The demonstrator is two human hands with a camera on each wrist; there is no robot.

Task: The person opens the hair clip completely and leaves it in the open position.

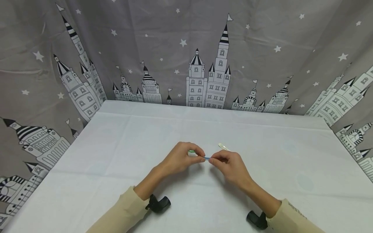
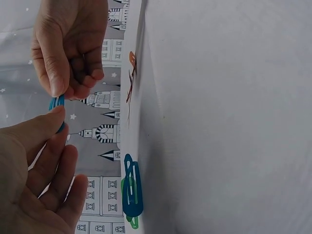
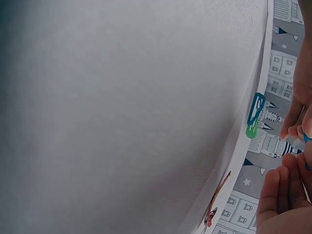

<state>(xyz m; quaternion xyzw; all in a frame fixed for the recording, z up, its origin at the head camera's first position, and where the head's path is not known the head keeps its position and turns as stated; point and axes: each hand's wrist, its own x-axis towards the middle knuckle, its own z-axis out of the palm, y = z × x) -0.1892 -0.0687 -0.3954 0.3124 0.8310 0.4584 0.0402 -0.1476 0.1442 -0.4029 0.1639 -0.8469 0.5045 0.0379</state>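
Between thumb and fingers, my left hand (image 1: 181, 158) pinches one end of a blue snap hair clip (image 1: 207, 158). The other end of that clip is pinched by my right hand (image 1: 231, 165), so the fingertips of both hands nearly meet above the white table. Most of the clip is covered by the fingers. Behind the left hand lies a green hair clip (image 1: 191, 151), partly hidden. In the left wrist view a second blue hair clip (image 2: 132, 187) overlaps the green one. Beyond the right hand lies a pale, thin clip (image 1: 222, 147), which looks orange-brown in the wrist views.
A white cloth covers the table (image 1: 122, 139). Behind it hangs a grey curtain (image 1: 163, 35) printed with castles and stars. Black wrist cameras (image 1: 158, 204) are strapped at both sleeves, close above the tabletop.
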